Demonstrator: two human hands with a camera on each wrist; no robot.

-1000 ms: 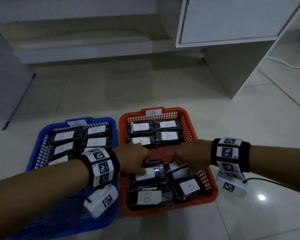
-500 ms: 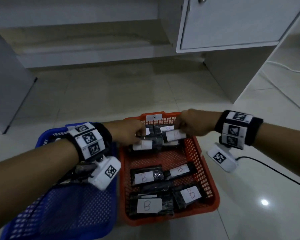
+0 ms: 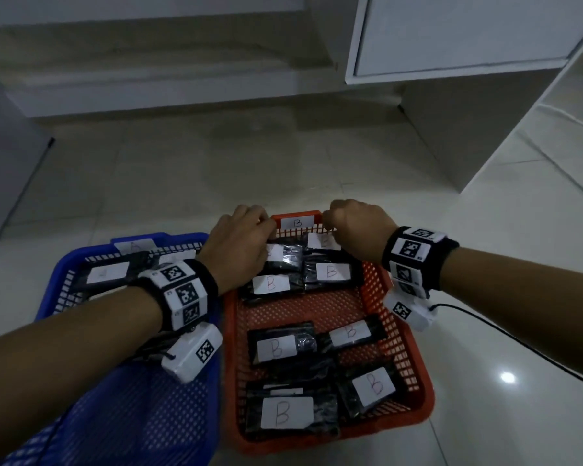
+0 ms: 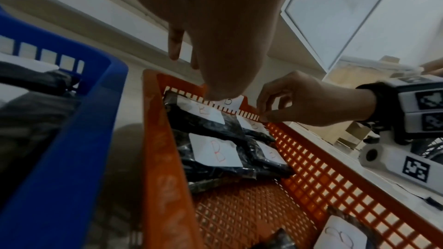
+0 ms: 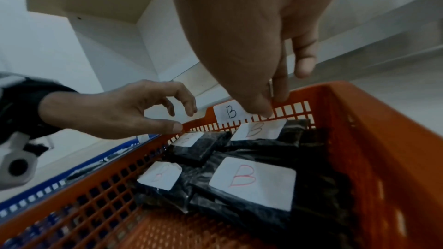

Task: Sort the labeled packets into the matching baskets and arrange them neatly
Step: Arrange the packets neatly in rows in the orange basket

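- Left hand [image 3: 239, 243]: at the far rim of the orange basket [image 3: 398, 324], left of the rim's "B" tag [image 3: 297, 222]; thumb touching the rim, fingers curled loosely above it, the grip holding no packet.
- Right hand [image 3: 357, 227]: at the same rim, right of the tag; thumb and fingertips pinch the rim's top edge.
- Far row: four black "B" packets [image 3: 332, 272] in two pairs, lying just below both hands against the far wall.
- Near end: further "B" packets [image 3: 285, 412] lying loosely and partly overlapping, bare mesh between the two groups.
- Blue basket [image 3: 81, 260]: touching the orange basket's left side, holding labelled black packets; its rim tag is too blurred to read.
- Both baskets stand on a tiled floor [image 3: 216, 169].
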